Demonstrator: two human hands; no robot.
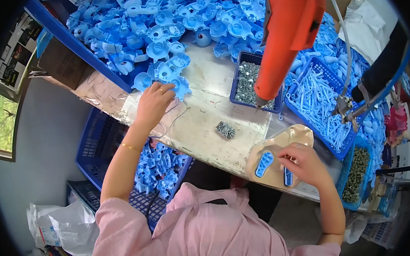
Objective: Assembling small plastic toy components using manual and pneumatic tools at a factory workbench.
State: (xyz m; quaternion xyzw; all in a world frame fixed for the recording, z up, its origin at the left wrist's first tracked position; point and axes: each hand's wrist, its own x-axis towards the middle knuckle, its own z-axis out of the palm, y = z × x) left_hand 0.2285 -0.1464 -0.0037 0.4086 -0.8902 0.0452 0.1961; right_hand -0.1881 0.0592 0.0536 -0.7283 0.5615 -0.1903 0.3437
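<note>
My right hand [305, 163] rests on the tan fixture board [281, 147] at the near edge of the surface [204, 118], fingers curled and pressing down on the board beside a small blue part [288, 176] seated in one of its recesses. A second, larger blue insert [264, 164] sits in the recess to the left. The board lies close to my body so the recesses stay within easy reach and hold the parts flat — I cannot tell whether my fingertips pinch the small part or only steady it.

My left hand [154, 103] reaches further out, fingers closed on a blue moulded shell [171, 73] at the front edge of the large heap of blue shells [175, 22]. The heap is banked against the far side, so single pieces slide forward to the hand.

Between the hands, a small cluster of dark screws [225, 129] lies loose on the surface. Beyond it stands a blue tray of screws [251, 83], and to its right a blue basket of pale plastic pieces [321, 102] — all set within one arm's sweep of the board.

An orange powered screwdriver [284, 38] hangs tip-down above the tray, suspended so it can be pulled straight down.

Below the surface on my left, a blue crate [122, 156] holds more blue parts.
</note>
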